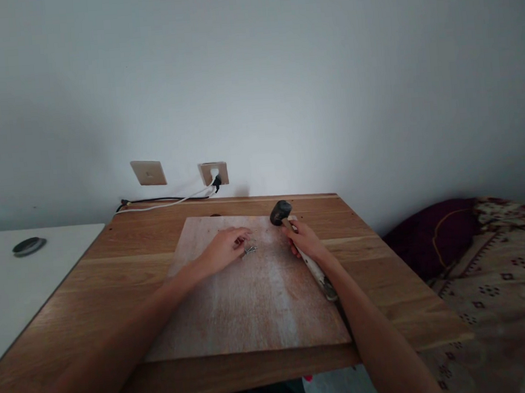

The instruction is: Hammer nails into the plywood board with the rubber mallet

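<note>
My right hand is wrapped around the handle of a mallet, close under its black head. The mallet lies slanted over the right part of a pale, worn wooden board, head away from me and handle end towards me. On the upper middle of the board, my left hand has its fingers curled in and the thumb near them; whatever is between them is too small to make out. A small bunch of metal nails lies on the board right beside its fingertips.
The board rests on a wooden table against a wall. Cables run along the back edge to a wall socket. At left, a white surface carries a round dark object. Patterned fabric lies at right.
</note>
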A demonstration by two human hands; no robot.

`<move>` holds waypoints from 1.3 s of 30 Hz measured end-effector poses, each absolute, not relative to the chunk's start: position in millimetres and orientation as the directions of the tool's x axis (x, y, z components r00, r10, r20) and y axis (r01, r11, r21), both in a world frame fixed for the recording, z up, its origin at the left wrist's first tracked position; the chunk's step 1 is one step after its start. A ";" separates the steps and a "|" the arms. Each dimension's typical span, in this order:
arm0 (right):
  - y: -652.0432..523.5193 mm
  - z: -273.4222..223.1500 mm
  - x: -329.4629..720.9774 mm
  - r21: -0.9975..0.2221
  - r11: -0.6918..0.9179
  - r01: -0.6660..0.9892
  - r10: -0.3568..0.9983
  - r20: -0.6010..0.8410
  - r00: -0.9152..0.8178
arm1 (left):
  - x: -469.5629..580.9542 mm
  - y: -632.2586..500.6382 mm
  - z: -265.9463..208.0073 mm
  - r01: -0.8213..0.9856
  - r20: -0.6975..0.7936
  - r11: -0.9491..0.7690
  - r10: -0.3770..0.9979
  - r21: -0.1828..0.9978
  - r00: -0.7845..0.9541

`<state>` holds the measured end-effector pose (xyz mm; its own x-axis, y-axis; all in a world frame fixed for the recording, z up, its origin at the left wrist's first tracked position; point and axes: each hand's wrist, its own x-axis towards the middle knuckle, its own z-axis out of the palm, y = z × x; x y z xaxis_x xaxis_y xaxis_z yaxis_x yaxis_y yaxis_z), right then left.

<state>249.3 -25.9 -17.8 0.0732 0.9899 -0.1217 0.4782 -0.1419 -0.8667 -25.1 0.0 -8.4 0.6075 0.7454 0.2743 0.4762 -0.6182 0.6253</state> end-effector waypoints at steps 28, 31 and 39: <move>-32.8 -19.8 250.8 -0.919 -0.132 0.372 0.986 -0.082 0.146 | 37.0 47.1 -21.7 0.072 0.177 -0.373 0.591 0.925 0.787; -31.9 -20.5 253.2 -0.923 -0.124 0.364 0.987 -0.076 0.141 | 43.2 52.6 -20.8 0.069 0.231 -0.417 0.625 0.906 0.746; -34.8 -11.9 259.5 -0.897 -0.167 0.410 0.974 -0.086 0.208 | 68.7 74.6 -25.9 0.278 0.325 -0.598 0.702 0.752 0.633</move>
